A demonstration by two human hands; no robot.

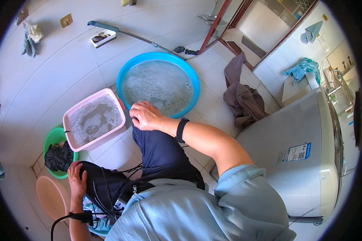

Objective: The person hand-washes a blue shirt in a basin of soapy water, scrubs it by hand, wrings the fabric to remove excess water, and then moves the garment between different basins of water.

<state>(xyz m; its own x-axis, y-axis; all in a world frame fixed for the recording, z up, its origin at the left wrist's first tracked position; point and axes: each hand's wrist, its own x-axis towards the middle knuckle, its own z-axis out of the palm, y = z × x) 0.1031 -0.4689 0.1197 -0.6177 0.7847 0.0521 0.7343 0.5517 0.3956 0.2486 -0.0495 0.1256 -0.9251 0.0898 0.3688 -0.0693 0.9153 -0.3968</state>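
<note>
My left hand (pixel 77 178) lies on my left knee in dark trousers (pixel 159 150), its fingers stretched out and nothing in them. Over my right knee, my right hand (pixel 145 115) is closed with its fingers curled downward. It touches the dark cloth there, but its fingertips hide whatever they may hold. Just beyond it stands a big round blue basin (pixel 196 76) of cloudy, sudsy water. A pink rectangular tub (pixel 116 130), also filled with sudsy water, sits left of that hand. Near my left hand is a green basin (pixel 46 141) with dark wet cloth (pixel 60 156) in it.
A peach basin (pixel 52 197) leans by the left wall. On the right stand a grey washing machine (pixel 285 152) and a brown cloth (pixel 245 100) draped beside it. A long-handled pole (pixel 136 37) lies behind the blue basin. Dark cables (pixel 108 184) cross my lap.
</note>
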